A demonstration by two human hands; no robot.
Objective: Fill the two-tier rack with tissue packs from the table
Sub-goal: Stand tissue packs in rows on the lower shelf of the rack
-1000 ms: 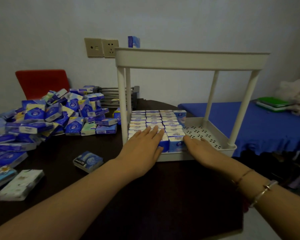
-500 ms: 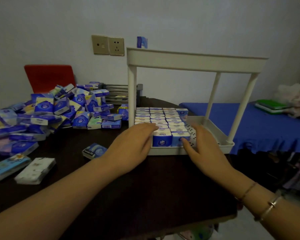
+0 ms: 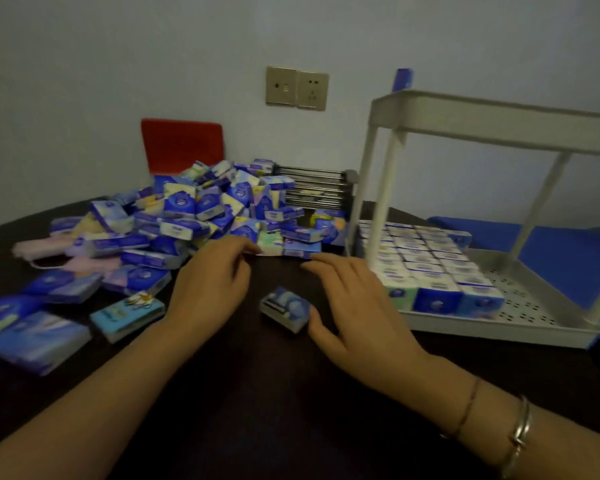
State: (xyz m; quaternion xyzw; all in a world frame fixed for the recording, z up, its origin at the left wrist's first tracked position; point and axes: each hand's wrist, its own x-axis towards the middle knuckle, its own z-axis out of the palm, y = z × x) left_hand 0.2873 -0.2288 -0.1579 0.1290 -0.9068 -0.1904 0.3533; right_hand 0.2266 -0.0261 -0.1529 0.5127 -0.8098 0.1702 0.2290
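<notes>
A white two-tier rack [image 3: 471, 327] stands at the right of the dark table. Upright tissue packs [image 3: 426, 261] fill the left part of its lower tier; one blue pack [image 3: 402, 79] shows above the upper tier. A big pile of blue tissue packs [image 3: 194, 216] lies at the back left. A single blue pack [image 3: 286, 308] lies between my hands. My left hand [image 3: 208, 285] hovers with fingers curled toward the pile's front edge, holding nothing. My right hand [image 3: 357, 306] is spread over the table, thumb touching the single pack.
Loose packs [image 3: 127, 315] lie along the table's left side. A red chair back [image 3: 182, 145] stands behind the pile, a stack of metal racks [image 3: 314, 188] beside it. Wall sockets [image 3: 297, 88] sit above. A blue-covered surface [image 3: 548, 251] lies behind the rack.
Both hands have left the lower tier's front row and moved left toward the pile. The view has swung left, so the rack now sits at the right.
</notes>
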